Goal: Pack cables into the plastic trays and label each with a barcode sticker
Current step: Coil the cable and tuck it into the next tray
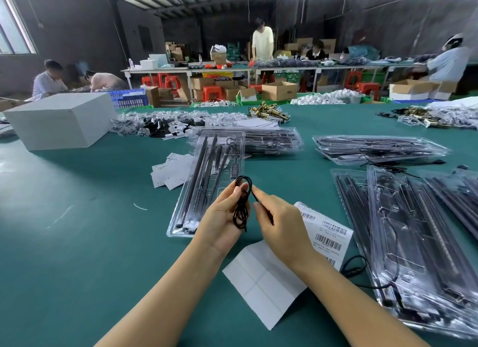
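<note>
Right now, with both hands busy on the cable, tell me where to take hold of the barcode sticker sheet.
Take the barcode sticker sheet at its near blank corner, coming from the near-left. It lies flat on the table, and the right hand and forearm cover its middle; that corner lies bare, clear of the trays.

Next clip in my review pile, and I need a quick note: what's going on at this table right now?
A person is coiling a thin black cable: the left hand holds the loops while the right hand pinches the loose end. Just beyond lies an open plastic tray already holding black strips and a controller. A barcode sticker sheet lies under the right wrist, partly peeled. Filled trays are stacked to the right.
</note>
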A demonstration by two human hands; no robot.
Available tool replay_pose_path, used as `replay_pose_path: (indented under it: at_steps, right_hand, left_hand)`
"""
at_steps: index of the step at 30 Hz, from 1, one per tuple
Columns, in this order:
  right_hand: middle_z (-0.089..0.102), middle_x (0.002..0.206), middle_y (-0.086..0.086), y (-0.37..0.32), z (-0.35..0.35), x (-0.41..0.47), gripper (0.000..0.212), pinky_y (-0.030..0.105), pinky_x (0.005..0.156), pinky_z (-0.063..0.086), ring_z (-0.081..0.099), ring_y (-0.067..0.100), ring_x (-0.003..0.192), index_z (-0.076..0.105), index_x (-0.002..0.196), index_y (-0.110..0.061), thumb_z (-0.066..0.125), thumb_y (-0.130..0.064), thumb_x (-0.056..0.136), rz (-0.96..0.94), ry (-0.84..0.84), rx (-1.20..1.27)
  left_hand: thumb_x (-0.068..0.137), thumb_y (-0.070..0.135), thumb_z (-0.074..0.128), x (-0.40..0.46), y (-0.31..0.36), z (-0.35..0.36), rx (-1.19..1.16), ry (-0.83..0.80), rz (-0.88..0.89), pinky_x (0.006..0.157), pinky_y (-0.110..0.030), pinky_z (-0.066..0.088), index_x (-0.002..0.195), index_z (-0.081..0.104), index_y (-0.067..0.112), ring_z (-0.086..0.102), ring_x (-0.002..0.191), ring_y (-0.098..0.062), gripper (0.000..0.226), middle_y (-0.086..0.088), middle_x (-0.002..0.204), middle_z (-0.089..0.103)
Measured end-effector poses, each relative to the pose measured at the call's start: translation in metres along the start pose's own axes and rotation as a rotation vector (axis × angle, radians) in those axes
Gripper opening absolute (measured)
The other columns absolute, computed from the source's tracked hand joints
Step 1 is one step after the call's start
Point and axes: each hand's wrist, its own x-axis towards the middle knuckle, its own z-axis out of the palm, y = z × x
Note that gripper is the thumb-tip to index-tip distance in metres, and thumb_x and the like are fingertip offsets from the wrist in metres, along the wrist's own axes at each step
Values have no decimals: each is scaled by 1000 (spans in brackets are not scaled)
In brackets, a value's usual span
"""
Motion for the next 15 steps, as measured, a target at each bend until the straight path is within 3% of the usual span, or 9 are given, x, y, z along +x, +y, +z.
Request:
replay_pose_path:
  at_steps: [4, 7, 11, 15]
  right_hand:
    - [47, 78, -6, -1, 3, 0, 41, 25, 61, 38, 45, 10, 69, 49, 140, -15, 48, -13, 99, 2, -53, -52]
    - [42, 84, -7, -3, 4, -1, 48, 32, 65, 43, 43, 10, 72, 38, 146, -18, 45, -14, 99, 12, -114, -51]
    - [39, 86, -6, -3, 3, 0, 53, 33, 67, 38, 42, 17, 72, 34, 148, -19, 47, -13, 97, 1, -151, -130]
    - [36, 91, -3, -1, 6, 0, 58, 30, 63, 33, 39, 16, 71, 26, 151, -23, 45, -16, 97, 26, -217, -200]
  left_hand:
    - [88, 3, 56, 5, 2, -4, 36, -18, 10, 80, -25, 50, 111, 63, 6, 63, 81, -13, 24, -6, 94, 70]
    - [78, 4, 63, 6, 13, -8, 146, -115, 29, 72, -23, 54, 105, 66, 4, 61, 79, -13, 28, -5, 91, 67]
    - [87, -1, 58, 4, 21, -13, 483, -108, 172, 69, -20, 53, 99, 68, 8, 63, 78, -13, 17, -4, 86, 69]
    - [93, 2, 58, 1, 17, -14, 981, -12, 482, 70, -12, 49, 95, 68, 18, 68, 80, -1, 20, 8, 82, 74]
